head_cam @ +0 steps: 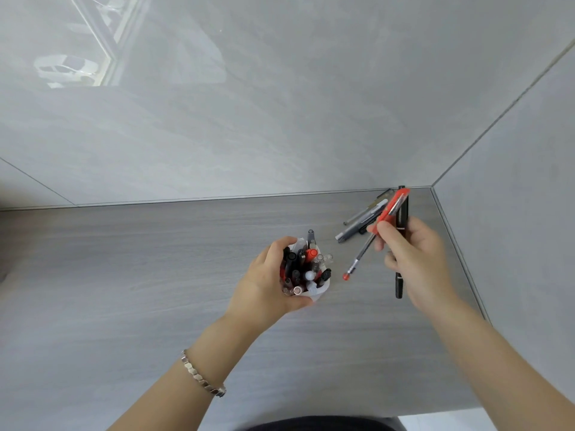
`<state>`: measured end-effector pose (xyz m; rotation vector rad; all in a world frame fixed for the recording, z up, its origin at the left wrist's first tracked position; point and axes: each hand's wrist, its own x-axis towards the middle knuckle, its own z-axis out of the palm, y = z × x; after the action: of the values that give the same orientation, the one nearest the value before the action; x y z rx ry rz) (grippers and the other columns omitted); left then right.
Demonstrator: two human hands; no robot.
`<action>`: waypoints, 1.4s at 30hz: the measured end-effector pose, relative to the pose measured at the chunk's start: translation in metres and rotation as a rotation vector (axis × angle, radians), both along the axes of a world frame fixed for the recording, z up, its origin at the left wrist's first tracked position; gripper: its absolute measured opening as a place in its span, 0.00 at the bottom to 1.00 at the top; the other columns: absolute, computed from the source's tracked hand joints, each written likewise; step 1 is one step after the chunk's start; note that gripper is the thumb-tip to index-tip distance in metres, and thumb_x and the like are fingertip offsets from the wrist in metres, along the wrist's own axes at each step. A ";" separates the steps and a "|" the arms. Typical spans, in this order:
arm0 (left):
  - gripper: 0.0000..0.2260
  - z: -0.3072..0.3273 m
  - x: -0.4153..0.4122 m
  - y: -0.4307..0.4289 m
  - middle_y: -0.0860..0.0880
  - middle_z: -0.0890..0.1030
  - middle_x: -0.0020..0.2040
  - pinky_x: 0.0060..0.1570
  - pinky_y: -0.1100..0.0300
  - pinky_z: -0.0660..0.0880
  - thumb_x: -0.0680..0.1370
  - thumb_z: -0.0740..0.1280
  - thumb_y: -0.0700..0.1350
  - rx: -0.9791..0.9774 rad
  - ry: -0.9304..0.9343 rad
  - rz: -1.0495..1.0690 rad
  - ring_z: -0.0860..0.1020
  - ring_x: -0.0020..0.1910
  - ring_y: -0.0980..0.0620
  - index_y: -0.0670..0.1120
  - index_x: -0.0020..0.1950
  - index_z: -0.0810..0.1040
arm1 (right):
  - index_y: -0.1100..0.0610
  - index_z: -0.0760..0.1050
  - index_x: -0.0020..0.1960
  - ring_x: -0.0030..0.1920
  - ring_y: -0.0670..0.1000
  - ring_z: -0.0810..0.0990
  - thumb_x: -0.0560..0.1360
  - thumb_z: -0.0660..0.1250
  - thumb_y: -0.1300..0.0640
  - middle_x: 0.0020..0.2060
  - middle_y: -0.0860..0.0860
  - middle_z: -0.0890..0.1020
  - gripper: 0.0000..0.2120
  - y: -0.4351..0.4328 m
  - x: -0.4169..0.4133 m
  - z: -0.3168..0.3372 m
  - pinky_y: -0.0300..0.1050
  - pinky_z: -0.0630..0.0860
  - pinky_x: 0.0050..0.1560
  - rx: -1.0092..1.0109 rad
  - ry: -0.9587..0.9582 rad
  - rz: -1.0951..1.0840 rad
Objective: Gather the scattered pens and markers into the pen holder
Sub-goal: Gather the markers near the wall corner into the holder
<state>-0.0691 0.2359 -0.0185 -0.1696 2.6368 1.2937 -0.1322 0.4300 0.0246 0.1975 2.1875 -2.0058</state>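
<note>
My left hand (267, 283) is wrapped around a white pen holder (317, 293) packed with several black, red and clear pens, held over the grey table. My right hand (410, 256) grips a bundle: a red pen (390, 213), a clear red-tipped pen (357, 262) pointing down toward the holder, and a black marker (400, 281) hanging below the palm. The bundle's tips sit just right of the holder. Several grey and black pens (362, 220) lie on the table behind my right hand, near the corner.
The grey wood-grain table (155, 275) meets glossy grey walls at the back and on the right, forming a corner at the upper right. The table's near edge runs along the bottom. A metal bracelet (202, 376) is on my left wrist.
</note>
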 end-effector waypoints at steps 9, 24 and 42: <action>0.40 -0.005 0.000 -0.001 0.56 0.69 0.56 0.51 0.61 0.70 0.60 0.79 0.44 0.017 0.026 0.007 0.72 0.57 0.51 0.54 0.65 0.61 | 0.41 0.71 0.46 0.40 0.42 0.79 0.70 0.69 0.61 0.40 0.44 0.82 0.16 -0.042 0.029 -0.034 0.38 0.75 0.45 0.134 0.260 0.087; 0.46 -0.006 0.002 -0.001 0.55 0.60 0.68 0.64 0.71 0.60 0.58 0.80 0.48 0.044 0.233 -0.008 0.60 0.69 0.59 0.65 0.66 0.55 | 0.48 0.77 0.55 0.48 0.36 0.76 0.71 0.60 0.47 0.53 0.48 0.76 0.15 -0.016 0.037 -0.046 0.28 0.72 0.48 0.390 0.527 0.264; 0.17 0.008 -0.027 0.003 0.46 0.76 0.55 0.44 0.50 0.77 0.67 0.59 0.60 -0.515 0.470 -0.389 0.76 0.55 0.41 0.56 0.51 0.76 | 0.49 0.71 0.50 0.43 0.46 0.82 0.69 0.66 0.50 0.42 0.47 0.81 0.11 -0.004 0.007 -0.009 0.53 0.79 0.57 -0.348 0.320 -0.152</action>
<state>-0.0962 0.2389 -0.0103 0.6186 3.1193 0.5621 -0.1248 0.4259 0.0158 -0.0051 1.9888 -2.6206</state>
